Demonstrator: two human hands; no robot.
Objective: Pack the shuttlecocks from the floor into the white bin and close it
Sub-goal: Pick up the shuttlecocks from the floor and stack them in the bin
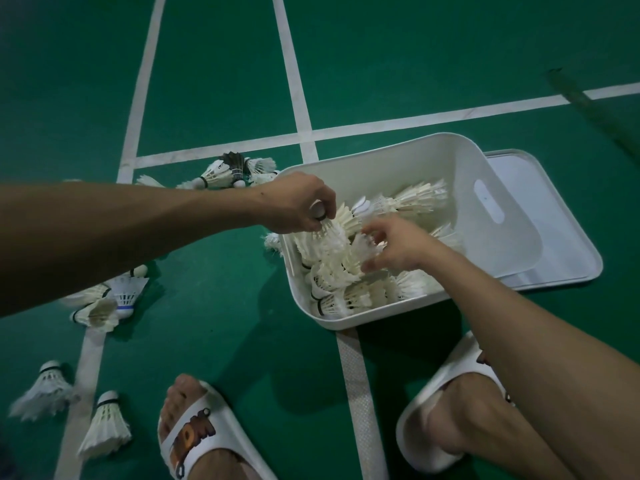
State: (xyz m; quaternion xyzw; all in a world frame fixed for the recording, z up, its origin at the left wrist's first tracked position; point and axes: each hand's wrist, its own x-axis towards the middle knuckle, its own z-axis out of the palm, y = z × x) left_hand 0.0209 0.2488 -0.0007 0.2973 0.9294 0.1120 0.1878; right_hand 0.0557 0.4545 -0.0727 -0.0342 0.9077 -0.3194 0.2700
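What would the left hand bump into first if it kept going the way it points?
Probably the shuttlecock pile in the bin. The left hand, holding one shuttlecock, points across it; the right hand sits close, though depth is unclear.

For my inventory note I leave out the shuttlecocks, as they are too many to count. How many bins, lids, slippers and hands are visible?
White bin: 1
White lid: 1
White slippers: 2 (printed slipper, plain slipper)
Hands: 2 (left hand, right hand)
Total: 6
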